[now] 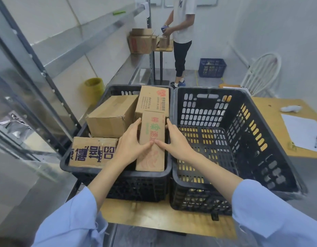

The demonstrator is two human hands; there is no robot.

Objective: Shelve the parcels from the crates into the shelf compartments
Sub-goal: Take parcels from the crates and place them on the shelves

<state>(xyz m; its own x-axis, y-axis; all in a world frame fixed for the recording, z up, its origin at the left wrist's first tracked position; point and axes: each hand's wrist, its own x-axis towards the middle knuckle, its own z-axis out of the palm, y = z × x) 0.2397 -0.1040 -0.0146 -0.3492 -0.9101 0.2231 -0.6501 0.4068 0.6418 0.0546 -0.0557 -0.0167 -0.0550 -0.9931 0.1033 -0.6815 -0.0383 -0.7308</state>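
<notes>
Two black plastic crates stand side by side on a wooden table. The left crate (116, 177) holds several cardboard parcels; the right crate (260, 139) has nothing in it. A narrow parcel with red and green print (152, 132) stands at the left crate's right side. My left hand (131, 145) grips its left face and my right hand (173, 139) its right face, thumbs meeting on top. Behind it is a taller printed parcel (154, 98). To the left lie a plain box (111, 116) and a box with purple characters (92, 152).
Metal shelving (52, 56) runs along the left wall, with a yellow tape roll (94, 86) on a lower shelf. Another person (182, 38) stands at a small stand with boxes at the back. A blue crate (212, 67) and a white chair (260, 73) sit beyond; paper and a pen lie at right.
</notes>
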